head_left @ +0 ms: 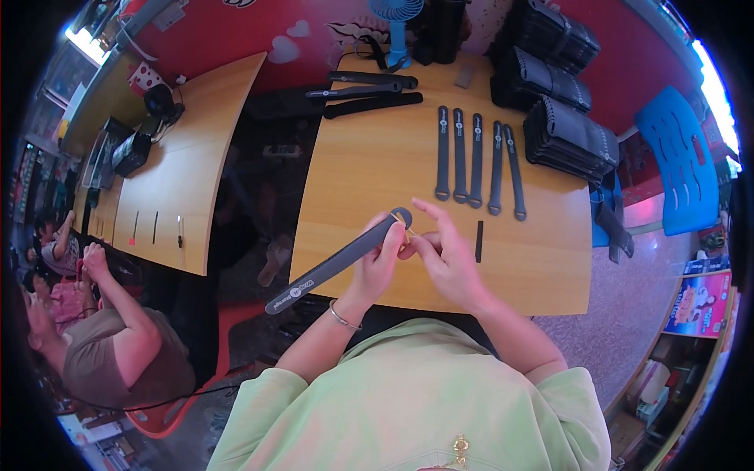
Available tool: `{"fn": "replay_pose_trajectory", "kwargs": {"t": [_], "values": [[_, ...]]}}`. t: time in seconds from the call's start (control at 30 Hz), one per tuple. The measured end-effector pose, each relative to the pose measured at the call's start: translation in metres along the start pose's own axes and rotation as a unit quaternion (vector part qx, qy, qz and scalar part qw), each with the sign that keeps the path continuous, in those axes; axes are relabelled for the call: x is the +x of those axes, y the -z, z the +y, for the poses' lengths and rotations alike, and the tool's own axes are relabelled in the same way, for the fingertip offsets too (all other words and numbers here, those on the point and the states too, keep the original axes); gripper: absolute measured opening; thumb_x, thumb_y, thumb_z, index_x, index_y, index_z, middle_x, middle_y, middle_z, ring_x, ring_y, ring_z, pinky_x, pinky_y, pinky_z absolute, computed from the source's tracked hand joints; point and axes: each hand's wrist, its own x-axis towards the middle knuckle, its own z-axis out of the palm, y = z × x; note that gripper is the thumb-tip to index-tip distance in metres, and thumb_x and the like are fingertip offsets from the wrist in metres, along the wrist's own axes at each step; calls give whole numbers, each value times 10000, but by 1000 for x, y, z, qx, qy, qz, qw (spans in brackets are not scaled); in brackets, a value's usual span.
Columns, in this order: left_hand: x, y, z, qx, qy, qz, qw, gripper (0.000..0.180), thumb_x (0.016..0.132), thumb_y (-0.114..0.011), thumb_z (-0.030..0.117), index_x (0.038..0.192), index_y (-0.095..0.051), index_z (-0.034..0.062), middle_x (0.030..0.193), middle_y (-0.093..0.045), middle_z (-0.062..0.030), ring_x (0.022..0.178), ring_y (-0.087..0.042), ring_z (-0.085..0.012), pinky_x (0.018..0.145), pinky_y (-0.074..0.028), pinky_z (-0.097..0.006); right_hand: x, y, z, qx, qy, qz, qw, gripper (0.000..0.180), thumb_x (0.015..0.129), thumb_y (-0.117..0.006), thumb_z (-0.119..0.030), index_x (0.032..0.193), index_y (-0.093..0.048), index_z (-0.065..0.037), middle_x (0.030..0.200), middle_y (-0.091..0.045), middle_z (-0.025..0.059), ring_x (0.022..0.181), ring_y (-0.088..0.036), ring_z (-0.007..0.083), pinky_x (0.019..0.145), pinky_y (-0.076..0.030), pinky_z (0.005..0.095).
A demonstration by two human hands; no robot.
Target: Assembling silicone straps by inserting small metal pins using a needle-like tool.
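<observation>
My left hand (374, 273) is closed around a dark grey strap (334, 263), possibly a small bundle of them, slanting down to the left over the table's front edge. The strap's rounded far end sticks out above my fingers. Near that end a thin yellowish rubber band (398, 220) is looped, partly hidden by my left thumb. My right hand (454, 263) meets the left one, its thumb and a finger pinched at the band while the index finger stretches away. A short black strip (479, 241) lies just right of my right hand.
Several grey straps (477, 161) lie in a row beyond my hands. Banded dark stacks (569, 141) stand at the right edge, and more straps (369, 90) lie back left. Behind are a blue fan (397, 31) and a blue chair (679, 157). Another person (126, 337) sits at the left table (188, 133).
</observation>
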Motion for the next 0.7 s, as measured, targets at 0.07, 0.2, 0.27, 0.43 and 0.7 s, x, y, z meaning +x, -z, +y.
{"fn": "replay_pose_trajectory", "kwargs": {"t": [0.07,0.2,0.27,0.43,0.7], "values": [[0,-1,2,5,9,10,1000,146,939,-492,129,846,-526,22,718,-499,6,645,-447,-44,558,-376,-199,2,3,-8,-13,-13,-10,1000,462,905,-492,-19,1342,-370,-106,745,-669,82,738,-646,124,700,-457,245],[6,9,-1,39,17,-34,999,176,944,-490,154,834,-510,18,711,-485,7,654,-442,-54,576,-376,-209,8,13,3,-123,51,-14,991,501,855,-523,-4,1309,-459,-209,756,-670,88,681,-670,216,598,-490,283],[10,14,-1,75,15,-74,994,189,950,-484,169,832,-498,21,711,-474,8,669,-431,-61,592,-373,-215,10,15,3,-131,65,-8,989,491,847,-524,3,1287,-483,-209,758,-668,88,677,-666,230,586,-495,294],[16,21,-2,75,25,-117,990,176,958,-467,189,881,-495,33,698,-452,25,627,-390,-48,553,-328,-201,14,21,3,-192,120,-3,974,462,839,-524,11,1249,-522,-203,745,-662,85,672,-661,239,571,-503,308],[26,31,7,52,69,-194,977,179,959,-464,216,911,-485,45,675,-428,27,587,-369,-40,522,-301,-195,19,25,3,-221,140,-12,965,388,828,-543,38,1170,-601,-135,756,-660,106,687,-677,182,576,-492,260]]}}
